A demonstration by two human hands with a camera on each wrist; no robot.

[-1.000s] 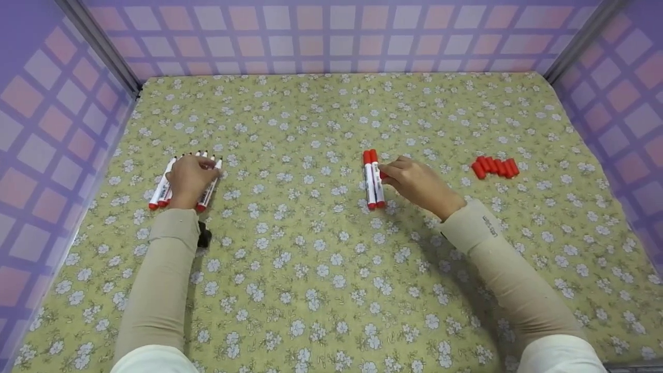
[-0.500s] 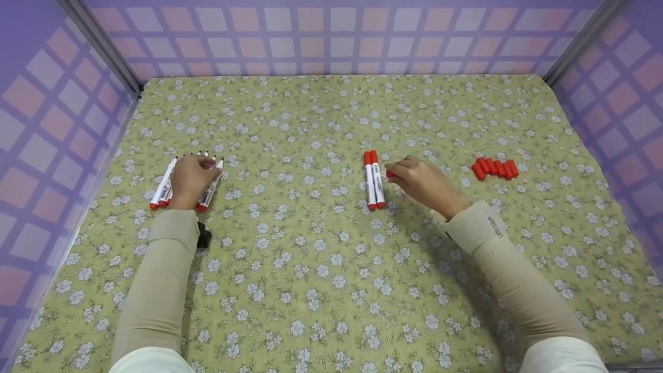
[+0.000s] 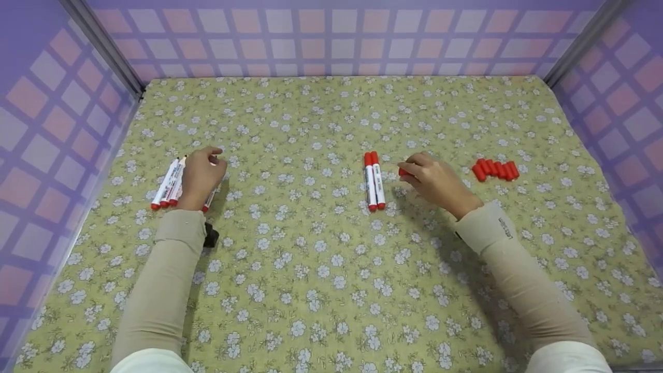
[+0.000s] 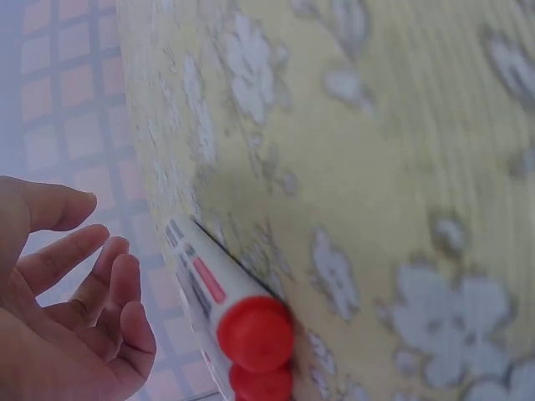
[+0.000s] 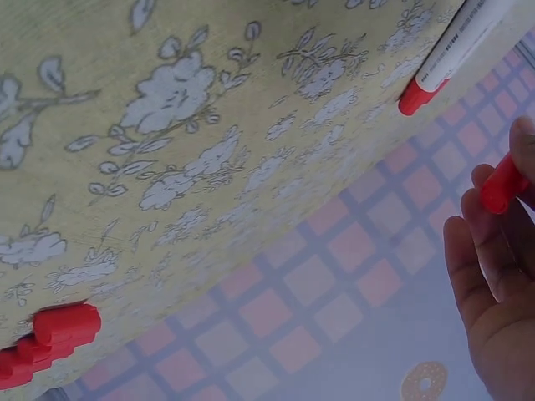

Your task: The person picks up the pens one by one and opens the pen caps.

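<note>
My right hand pinches a red marker cap between thumb and fingers, above the tablecloth. To its left lie two white markers side by side, with red caps on. My left hand hovers over a row of uncapped white markers with red ends, hiding part of it. Its fingers are loosely bent, with nothing between them. In the left wrist view, one marker's red end shows close to that hand, apart from the fingers.
Several loose red caps lie in a cluster at the right. A flowered yellow cloth covers the table. Checked purple panels stand at the back and both sides.
My right hand has drawn to the right, away from the two capped markers, keeping the red cap. The left hand has shifted slightly right and its thumb and fingers have spread.
</note>
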